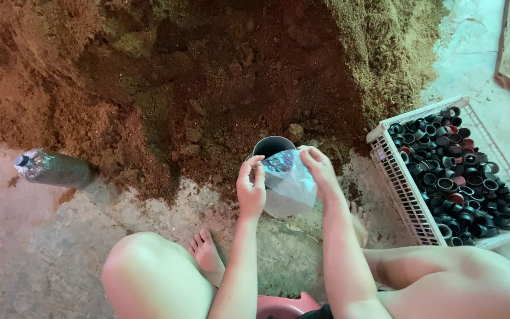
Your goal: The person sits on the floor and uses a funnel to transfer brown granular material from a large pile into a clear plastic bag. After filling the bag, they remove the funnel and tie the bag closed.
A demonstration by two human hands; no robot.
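Note:
My left hand [251, 188] and my right hand [320, 171] each pinch the top edge of a clear plastic bag [289, 186], holding it between them just above the floor. The bag hangs limp and looks empty. Right behind it a dark metal cup [271, 145] stands at the foot of a big heap of brown, crumbly soil-like material [208, 77]. A filled plastic bag with a dark neck ring [51, 168] lies on its side at the left.
A white slatted plastic crate [405, 195] at the right holds several black and red plastic rings. My bare knees and feet frame the lower view, above a pink stool [284, 307]. The floor is rough concrete [30, 260].

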